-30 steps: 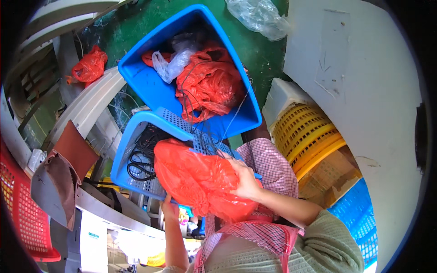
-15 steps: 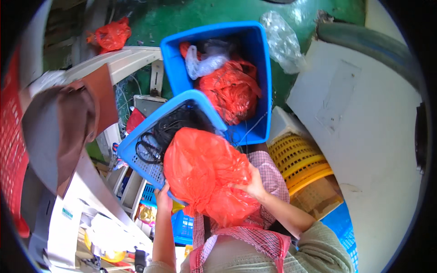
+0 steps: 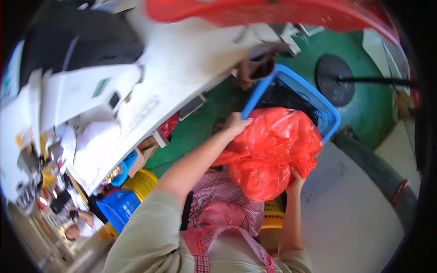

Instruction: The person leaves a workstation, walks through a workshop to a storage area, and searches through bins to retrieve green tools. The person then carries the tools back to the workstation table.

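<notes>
A light-blue plastic basket (image 3: pixel 330 119) is held in front of me, tilted, with black cables (image 3: pixel 291 98) in its far part. A large, full red plastic bag (image 3: pixel 277 145) bulges over its near side, and its contents are hidden. My left hand (image 3: pixel 237 124) grips the basket's left rim, beside the bag. My right hand (image 3: pixel 297 178) clasps the near right side of the bag, fingers partly hidden in the folds.
On the left stands a long white table (image 3: pixel 168 68); a red plastic edge (image 3: pixel 273 13) crosses the top. A round black base with a pole (image 3: pixel 335 81) stands on the green floor (image 3: pixel 305 54). Yellow (image 3: pixel 142 183) and blue baskets (image 3: pixel 119 207) are low left. A white panel (image 3: pixel 350 195) lies right.
The view has swung round, and the deep blue bin has left it. My hands have carried the basket and red bag along, keeping hold of them. The white table now fills the left.
</notes>
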The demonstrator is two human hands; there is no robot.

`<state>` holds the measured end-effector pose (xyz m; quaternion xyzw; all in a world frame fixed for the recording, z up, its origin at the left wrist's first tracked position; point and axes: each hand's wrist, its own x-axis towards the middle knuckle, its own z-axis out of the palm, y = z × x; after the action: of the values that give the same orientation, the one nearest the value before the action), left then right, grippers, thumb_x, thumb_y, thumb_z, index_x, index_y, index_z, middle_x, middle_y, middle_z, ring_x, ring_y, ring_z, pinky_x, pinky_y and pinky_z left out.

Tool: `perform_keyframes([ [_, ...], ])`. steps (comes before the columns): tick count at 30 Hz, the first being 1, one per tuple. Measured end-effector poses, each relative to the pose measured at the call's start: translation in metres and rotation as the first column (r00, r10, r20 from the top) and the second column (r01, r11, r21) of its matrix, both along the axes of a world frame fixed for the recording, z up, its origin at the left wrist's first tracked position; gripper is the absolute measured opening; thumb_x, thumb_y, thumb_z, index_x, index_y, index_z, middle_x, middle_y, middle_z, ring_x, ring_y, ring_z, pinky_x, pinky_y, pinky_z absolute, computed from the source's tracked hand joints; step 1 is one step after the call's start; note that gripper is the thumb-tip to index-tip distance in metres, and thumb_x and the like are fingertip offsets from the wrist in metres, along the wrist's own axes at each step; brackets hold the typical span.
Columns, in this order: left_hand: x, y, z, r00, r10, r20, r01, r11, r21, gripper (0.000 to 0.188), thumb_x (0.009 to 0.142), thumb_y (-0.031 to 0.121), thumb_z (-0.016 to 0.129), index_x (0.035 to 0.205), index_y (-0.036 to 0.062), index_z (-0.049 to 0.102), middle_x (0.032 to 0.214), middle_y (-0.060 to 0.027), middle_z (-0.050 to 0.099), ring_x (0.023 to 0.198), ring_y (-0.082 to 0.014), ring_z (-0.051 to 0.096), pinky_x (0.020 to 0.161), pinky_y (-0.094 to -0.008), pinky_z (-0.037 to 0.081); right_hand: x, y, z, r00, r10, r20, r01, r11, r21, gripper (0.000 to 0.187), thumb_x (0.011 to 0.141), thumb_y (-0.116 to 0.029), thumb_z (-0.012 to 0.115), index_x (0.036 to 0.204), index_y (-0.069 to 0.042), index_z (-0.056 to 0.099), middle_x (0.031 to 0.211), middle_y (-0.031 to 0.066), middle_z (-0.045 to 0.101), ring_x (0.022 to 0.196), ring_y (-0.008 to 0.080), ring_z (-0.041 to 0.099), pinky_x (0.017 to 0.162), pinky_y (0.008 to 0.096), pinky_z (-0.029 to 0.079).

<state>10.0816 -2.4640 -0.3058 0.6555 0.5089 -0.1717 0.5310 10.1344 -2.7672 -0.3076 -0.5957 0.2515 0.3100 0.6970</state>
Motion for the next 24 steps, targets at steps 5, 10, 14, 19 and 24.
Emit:
perform_keyframes([
  [5, -0.002, 0.002, -0.058, 0.997, -0.053, -0.048, 0.065, 0.952, 0.299, 0.055, 0.074, 0.034, 0.061, 0.120, 0.0084, 0.047, 0.087, -0.0181, 0.062, 0.080, -0.0285, 0.062, 0.071, -0.0364, 0.049, 0.010, 0.007, -0.029, 0.953, 0.293, 0.082, -0.281, 0.951, -0.132, 0.052, 0.065, 0.001, 0.063, 0.114, -0.002, 0.046, 0.105, 0.0082, 0.055, 0.095, 0.0209, 0.053, 0.079, 0.0304, 0.044],
  [10, -0.094, 0.013, 0.005, 0.990, -0.139, 0.002, 0.125, 0.896, 0.426, 0.070, 0.077, 0.032, 0.057, 0.135, 0.0150, 0.021, 0.136, -0.0187, 0.023, 0.121, -0.0351, 0.031, 0.096, -0.0388, 0.034, 0.016, -0.007, -0.041, 0.937, 0.348, 0.025, -0.349, 0.934, 0.073, 0.055, 0.068, -0.008, 0.067, 0.117, -0.002, 0.043, 0.107, 0.0065, 0.053, 0.092, 0.0180, 0.053, 0.075, 0.0262, 0.043],
  [14, -0.230, -0.019, 0.068, 0.995, -0.069, -0.071, 0.086, 0.958, 0.273, 0.045, 0.080, 0.033, 0.052, 0.116, 0.0064, 0.051, 0.113, -0.0188, 0.052, 0.104, -0.0339, 0.050, 0.089, -0.0383, 0.039, 0.016, -0.020, 0.011, 0.765, 0.627, -0.148, -0.636, 0.699, -0.326, 0.073, 0.068, -0.029, 0.069, 0.129, -0.019, 0.032, 0.123, 0.0049, 0.042, 0.104, 0.0245, 0.045, 0.074, 0.0511, 0.038],
  [19, -0.396, -0.080, 0.094, 0.962, -0.083, -0.260, 0.127, 0.980, 0.155, 0.032, 0.071, 0.028, 0.055, 0.090, 0.0029, 0.063, 0.090, -0.0198, 0.060, 0.086, -0.0346, 0.058, 0.075, -0.0426, 0.045, 0.028, -0.037, 0.004, 0.709, 0.688, -0.157, -0.703, 0.671, -0.235, 0.061, 0.069, -0.025, 0.068, 0.122, -0.011, 0.042, 0.111, 0.0016, 0.050, 0.087, 0.0206, 0.052, 0.062, 0.0369, 0.041],
  [24, -0.477, -0.088, 0.109, 0.921, -0.261, -0.288, 0.284, 0.958, 0.041, 0.030, 0.073, 0.028, 0.052, 0.091, 0.0055, 0.063, 0.090, -0.0174, 0.061, 0.085, -0.0341, 0.058, 0.073, -0.0424, 0.045, -0.012, 0.027, 0.021, 0.620, 0.749, 0.234, -0.692, 0.663, -0.287, 0.048, 0.073, -0.014, 0.064, 0.115, -0.001, 0.047, 0.092, 0.0046, 0.056, 0.076, 0.0155, 0.053, 0.060, 0.0298, 0.044],
])
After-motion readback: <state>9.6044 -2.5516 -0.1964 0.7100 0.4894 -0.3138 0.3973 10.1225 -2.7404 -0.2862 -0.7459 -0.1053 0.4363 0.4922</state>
